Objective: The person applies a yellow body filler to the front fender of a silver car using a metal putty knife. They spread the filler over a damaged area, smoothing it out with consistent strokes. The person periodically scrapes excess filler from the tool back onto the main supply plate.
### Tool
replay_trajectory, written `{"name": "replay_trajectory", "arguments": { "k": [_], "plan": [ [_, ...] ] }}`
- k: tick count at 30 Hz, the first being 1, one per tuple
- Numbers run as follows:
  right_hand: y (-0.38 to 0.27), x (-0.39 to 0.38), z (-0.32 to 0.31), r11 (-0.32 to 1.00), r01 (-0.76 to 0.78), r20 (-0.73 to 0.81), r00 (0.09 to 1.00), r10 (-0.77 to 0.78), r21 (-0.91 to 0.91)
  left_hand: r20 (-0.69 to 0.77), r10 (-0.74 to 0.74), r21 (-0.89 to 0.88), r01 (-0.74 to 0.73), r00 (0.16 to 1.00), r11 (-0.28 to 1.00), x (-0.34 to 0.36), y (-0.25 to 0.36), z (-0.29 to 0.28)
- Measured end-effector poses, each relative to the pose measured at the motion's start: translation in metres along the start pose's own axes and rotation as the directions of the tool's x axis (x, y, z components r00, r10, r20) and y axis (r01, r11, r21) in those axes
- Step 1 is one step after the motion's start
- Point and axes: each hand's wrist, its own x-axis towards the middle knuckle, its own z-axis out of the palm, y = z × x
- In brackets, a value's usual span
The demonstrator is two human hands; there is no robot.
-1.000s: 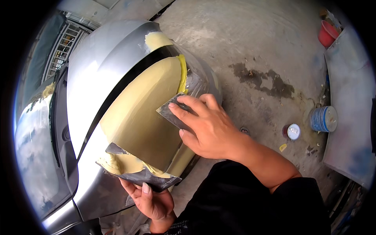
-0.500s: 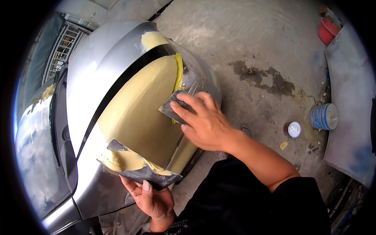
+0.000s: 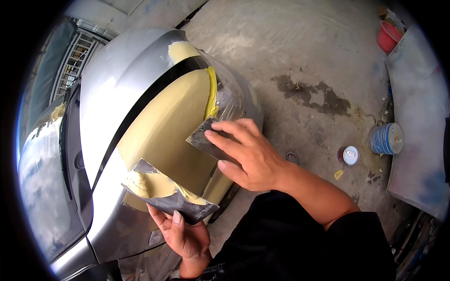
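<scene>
My left hand (image 3: 187,239) grips a dark flat putty board (image 3: 185,210) from below, thumb on its near edge. Creamy yellow putty (image 3: 157,182) lies on the board, heaped thickest at its left corner. Between the fingers and thumb of my right hand (image 3: 260,161) is a dark, thin rectangular spreader (image 3: 206,140), tilted over the car's front corner. Smooth yellow filler (image 3: 164,112) coats a broad rounded panel under both tools; whether the spreader's edge touches it I cannot tell. Yellow tape (image 3: 212,93) runs along the panel's right edge, beside clear plastic film (image 3: 229,98).
The silver hood (image 3: 122,79) rises beyond a dark gap, with the windshield (image 3: 42,164) at left. On the concrete floor at right stand a small can (image 3: 350,155) and a blue bucket (image 3: 388,139). A red basin (image 3: 388,37) sits far right, near a pale panel (image 3: 417,126).
My right hand has drawn the spreader slightly toward me. My left hand has lifted the putty board a little up and to the right in the picture.
</scene>
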Motion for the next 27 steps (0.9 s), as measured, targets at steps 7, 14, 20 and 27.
{"name": "replay_trajectory", "arguments": {
  "k": [7, 14, 20, 27],
  "plan": [
    [0.008, -0.029, -0.003, 0.790, 0.089, 0.077, 0.982, -0.170, 0.606, 0.009, -0.030, -0.013, 0.030, 1.000, 0.999, 0.003, 0.000, 0.014],
    [0.046, 0.039, -0.009, 0.965, -0.255, -0.061, 0.964, 0.258, 0.057, 0.002, 0.030, 0.048, -0.030, 1.000, 0.998, 0.000, -0.001, 0.010],
    [0.023, 0.041, 0.016, 0.968, -0.250, -0.031, 0.968, 0.250, -0.002, -0.036, 0.034, 0.072, -0.031, 0.999, 0.997, 0.000, 0.000, 0.003],
    [0.002, 0.015, 0.002, 0.971, -0.220, 0.073, 0.974, 0.213, 0.094, -0.055, -0.014, 0.036, 0.016, 0.998, 0.999, 0.009, -0.009, 0.015]
  ]
}}
